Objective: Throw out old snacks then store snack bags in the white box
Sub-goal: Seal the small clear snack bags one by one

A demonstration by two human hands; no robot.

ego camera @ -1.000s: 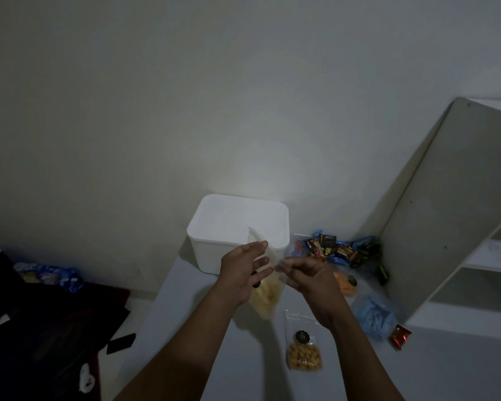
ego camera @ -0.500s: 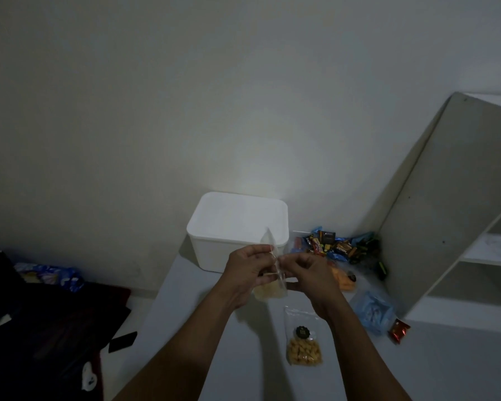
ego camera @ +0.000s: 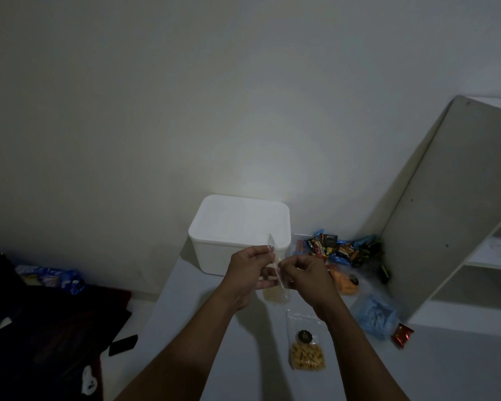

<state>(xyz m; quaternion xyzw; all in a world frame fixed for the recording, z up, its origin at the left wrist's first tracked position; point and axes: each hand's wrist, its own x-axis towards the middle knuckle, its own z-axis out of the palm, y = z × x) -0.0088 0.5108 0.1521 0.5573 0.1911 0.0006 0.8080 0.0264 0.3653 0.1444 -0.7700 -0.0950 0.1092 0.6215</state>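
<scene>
Roughly early-stage, judging by the layout. White box (ego camera: pixel 239 235) sits at 12 o'clock from the hands, against the wall; whether it is lidded or open I cannot tell, and no bag shows in it.

Left hand (ego camera: pixel 250 274) and right hand (ego camera: pixel 305 277) meet over the tabletop (ego camera: pixel 214 357), fingers of both pinched together on the top edge of a clear snack bag (ego camera: pixel 275 293) holding pale yellow pieces (probably being sealed or checked; which, I cannot tell). The bag hangs just in front of the box, not in it.

At 6 o'clock from the hands a second clear bag of orange-yellow snacks (ego camera: pixel 305 350) lies flat. At 3 o'clock an orange bag (ego camera: pixel 344 282); at 1 o'clock a heap of wrapped sweets (ego camera: pixel 339 248); at 4 o'clock a blue bag (ego camera: pixel 373 315) and a small red packet (ego camera: pixel 402 334), near the shelf unit (ego camera: pixel 446 215).

Judgement: storing is nearly all left to do; nothing visible shows discarding done.
</scene>
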